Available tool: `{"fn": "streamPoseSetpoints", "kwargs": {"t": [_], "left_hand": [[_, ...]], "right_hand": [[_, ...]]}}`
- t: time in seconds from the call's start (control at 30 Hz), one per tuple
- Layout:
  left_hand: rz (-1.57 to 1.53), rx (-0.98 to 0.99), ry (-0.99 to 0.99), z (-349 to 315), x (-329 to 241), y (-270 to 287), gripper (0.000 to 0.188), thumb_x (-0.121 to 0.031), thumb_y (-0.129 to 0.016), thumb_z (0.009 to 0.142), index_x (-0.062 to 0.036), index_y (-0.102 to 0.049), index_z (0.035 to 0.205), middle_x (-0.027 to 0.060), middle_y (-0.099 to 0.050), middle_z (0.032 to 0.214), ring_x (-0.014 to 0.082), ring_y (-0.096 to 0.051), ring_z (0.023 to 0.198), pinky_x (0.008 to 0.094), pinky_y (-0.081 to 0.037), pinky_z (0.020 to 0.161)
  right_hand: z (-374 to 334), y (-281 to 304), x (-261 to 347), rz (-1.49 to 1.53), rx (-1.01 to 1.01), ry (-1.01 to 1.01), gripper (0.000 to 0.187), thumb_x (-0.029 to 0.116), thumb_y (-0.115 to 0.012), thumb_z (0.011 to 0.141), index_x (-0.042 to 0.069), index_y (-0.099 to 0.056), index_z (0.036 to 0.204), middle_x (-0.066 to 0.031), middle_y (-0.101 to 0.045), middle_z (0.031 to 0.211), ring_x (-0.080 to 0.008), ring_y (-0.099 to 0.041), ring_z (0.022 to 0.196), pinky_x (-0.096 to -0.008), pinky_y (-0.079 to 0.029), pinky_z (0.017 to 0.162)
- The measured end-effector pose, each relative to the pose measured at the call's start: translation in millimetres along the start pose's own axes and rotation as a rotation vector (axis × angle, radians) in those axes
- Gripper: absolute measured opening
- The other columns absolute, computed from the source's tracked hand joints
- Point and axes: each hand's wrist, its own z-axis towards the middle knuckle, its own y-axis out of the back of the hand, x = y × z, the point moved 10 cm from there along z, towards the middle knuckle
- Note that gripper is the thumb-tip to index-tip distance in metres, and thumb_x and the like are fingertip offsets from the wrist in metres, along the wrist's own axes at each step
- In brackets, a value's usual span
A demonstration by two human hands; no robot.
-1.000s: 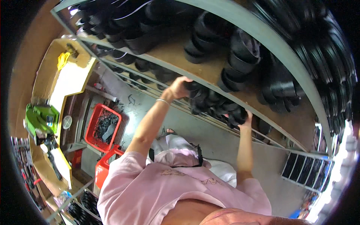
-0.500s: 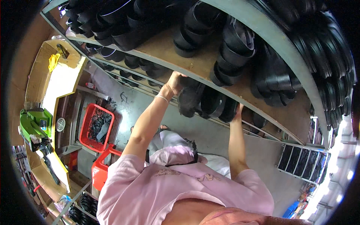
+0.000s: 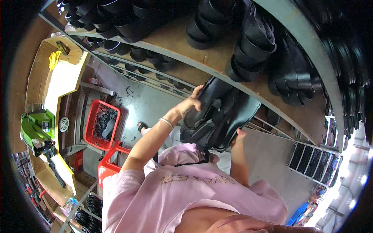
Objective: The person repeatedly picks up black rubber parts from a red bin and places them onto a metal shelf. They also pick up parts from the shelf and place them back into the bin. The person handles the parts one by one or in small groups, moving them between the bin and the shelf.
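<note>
Between my two hands is a bunch of black leather shoe uppers [image 3: 217, 116], pressed together and tilted, just below the edge of a shelf. My left hand [image 3: 191, 104] is closed on its left side, with the thumb lying across a smooth black piece. At the lower right, my right hand [image 3: 237, 138] grips the bunch by its edge; part of those fingers is hidden behind it. The far end of the bunch is still partly under the shelf edge.
A metal rack with wooden shelves [image 3: 171, 37] spans the top, holding nested black shoe uppers [image 3: 252, 50]. At left are a red basket [image 3: 88, 128] of black scraps, a red stool [image 3: 105, 165] and a bench with a green machine [image 3: 37, 126]. Another rack [image 3: 314, 161] stands at right.
Both hands have drawn the bunch of shoe uppers out from the lower shelf toward my body. More of the uppers now shows. My view has shifted slightly.
</note>
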Motion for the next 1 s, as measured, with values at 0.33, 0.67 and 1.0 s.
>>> {"fn": "streamPoseSetpoints", "kwargs": {"t": [0.33,0.67,1.0], "left_hand": [[0.176,0.079,-0.036,-50.3,2.2,-37.7,0.099,-0.022,-0.070,0.070,0.0023,-0.006,0.142,0.0138,-0.022,0.143,0.0228,-0.019,0.132,0.0325,-0.013,0.108],[0.197,-0.406,0.007,-198.8,-19.5,134.4,0.081,-0.018,-0.065,0.068,0.0010,-0.027,0.137,0.0134,-0.043,0.132,0.0205,-0.043,0.118,0.0297,-0.031,0.101],[-0.691,-0.792,-0.753,-595.8,64.0,295.7,0.047,-0.010,-0.047,0.083,-0.0015,-0.045,0.129,0.0093,-0.047,0.131,0.0149,-0.045,0.118,0.0284,-0.034,0.101]], "right_hand": [[-56.0,-40.0,-12.0,0.065,0.186,-0.002,0.075,0.021,-0.067,0.053,-0.001,-0.047,0.121,-0.0141,-0.056,0.116,-0.0356,-0.053,0.105,-0.0438,-0.041,0.095],[-74.9,-173.0,-134.2,-0.143,0.281,-0.331,0.063,0.022,-0.066,0.056,-0.001,-0.052,0.113,-0.0126,-0.060,0.105,-0.0304,-0.057,0.095,-0.0389,-0.046,0.086],[-187.3,-376.7,-459.8,-0.546,0.807,-1.178,0.048,0.021,-0.060,0.069,-0.006,-0.055,0.109,-0.0179,-0.062,0.102,-0.0288,-0.062,0.090,-0.0387,-0.050,0.083]]}}
